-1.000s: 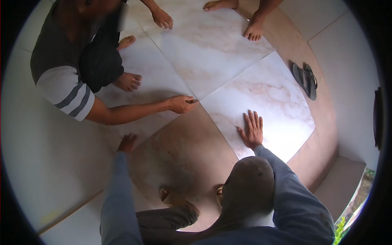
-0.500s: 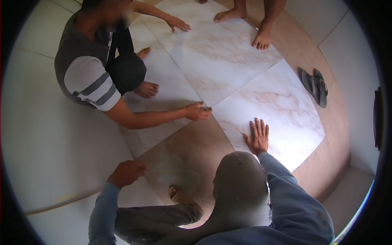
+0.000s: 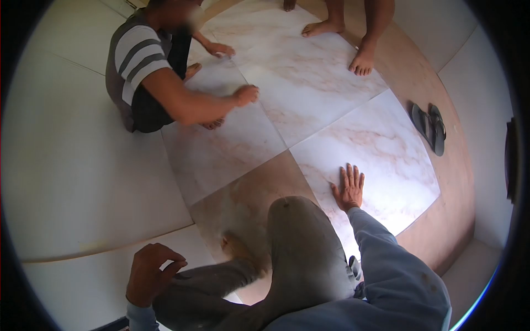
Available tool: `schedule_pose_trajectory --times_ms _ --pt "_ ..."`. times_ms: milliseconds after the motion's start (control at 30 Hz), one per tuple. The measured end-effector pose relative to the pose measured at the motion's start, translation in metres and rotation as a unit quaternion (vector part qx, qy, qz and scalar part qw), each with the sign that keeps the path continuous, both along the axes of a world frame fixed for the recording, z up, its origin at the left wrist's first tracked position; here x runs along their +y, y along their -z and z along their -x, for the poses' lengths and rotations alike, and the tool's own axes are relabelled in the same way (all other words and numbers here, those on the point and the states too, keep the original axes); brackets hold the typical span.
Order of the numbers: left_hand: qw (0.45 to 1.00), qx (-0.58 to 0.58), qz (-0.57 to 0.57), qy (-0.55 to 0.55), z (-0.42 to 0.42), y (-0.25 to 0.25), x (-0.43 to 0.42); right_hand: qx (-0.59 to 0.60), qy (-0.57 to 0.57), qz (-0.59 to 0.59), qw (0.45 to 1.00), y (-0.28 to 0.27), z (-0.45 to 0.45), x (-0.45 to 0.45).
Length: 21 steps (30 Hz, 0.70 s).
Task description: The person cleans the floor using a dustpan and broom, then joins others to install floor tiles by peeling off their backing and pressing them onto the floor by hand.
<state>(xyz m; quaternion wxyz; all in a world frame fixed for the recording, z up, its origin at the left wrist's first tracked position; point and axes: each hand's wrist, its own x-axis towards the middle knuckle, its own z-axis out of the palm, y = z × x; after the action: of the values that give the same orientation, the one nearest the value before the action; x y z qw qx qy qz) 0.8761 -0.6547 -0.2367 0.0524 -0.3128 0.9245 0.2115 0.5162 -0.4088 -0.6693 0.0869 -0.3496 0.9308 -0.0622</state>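
My right hand (image 3: pixel 349 188) lies flat with fingers spread on a white marbled tile (image 3: pixel 381 149) that has pinkish veins. My left hand (image 3: pixel 150 271) is raised over the lower left, its fingers curled and thumb and forefinger pinched near each other; anything in it is too hidden to make out. Between my knees and the tiles shows a square of bare brown floor (image 3: pixel 256 185). Another marbled tile (image 3: pixel 226 149) borders it on the far left side, and a third tile (image 3: pixel 309 94) lies beyond, their corners meeting near the middle.
A co-worker (image 3: pixel 146 71) squats at the upper left, both hands over the tiles. Another person's bare feet (image 3: pixel 361 62) stand at the far edge. Black flip-flops (image 3: pixel 429 128) lie on the brown floor at right. A pale wall (image 3: pixel 475 99) runs along the right.
The co-worker's near hand has left the tile corner at the middle and pulled back up and left. My left hand has moved down and closer to me. My right hand stays put.
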Motion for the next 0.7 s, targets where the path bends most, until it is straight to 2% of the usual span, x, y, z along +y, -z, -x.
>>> schedule_pose_trajectory --times_ms 67,167,267,367,567,700 --pt "1.0 0.011 -0.004 -0.001 -0.001 -0.011 -0.007 -0.008 0.0 0.003 1.0 -0.007 -0.001 -0.002" --pt "0.997 0.027 -0.015 -0.064 -0.005 0.002 -0.019 -0.005 -0.003 0.011 1.0 -0.009 -0.001 -0.002" --pt "0.992 0.016 -0.072 -0.099 -0.007 0.009 -0.028 0.001 -0.005 0.015 1.0 -0.006 -0.002 -0.004" --pt "0.991 -0.011 -0.119 -0.052 -0.005 0.008 -0.045 0.002 -0.003 0.004 1.0 -0.007 -0.002 -0.006" --pt "0.985 0.032 -0.162 -0.051 0.0 0.013 -0.051 -0.013 0.001 -0.047 0.999 -0.001 0.001 -0.01" --pt "0.978 -0.012 -0.201 -0.047 -0.011 0.011 -0.056 -0.004 -0.003 -0.049 0.999 -0.002 0.007 -0.012"
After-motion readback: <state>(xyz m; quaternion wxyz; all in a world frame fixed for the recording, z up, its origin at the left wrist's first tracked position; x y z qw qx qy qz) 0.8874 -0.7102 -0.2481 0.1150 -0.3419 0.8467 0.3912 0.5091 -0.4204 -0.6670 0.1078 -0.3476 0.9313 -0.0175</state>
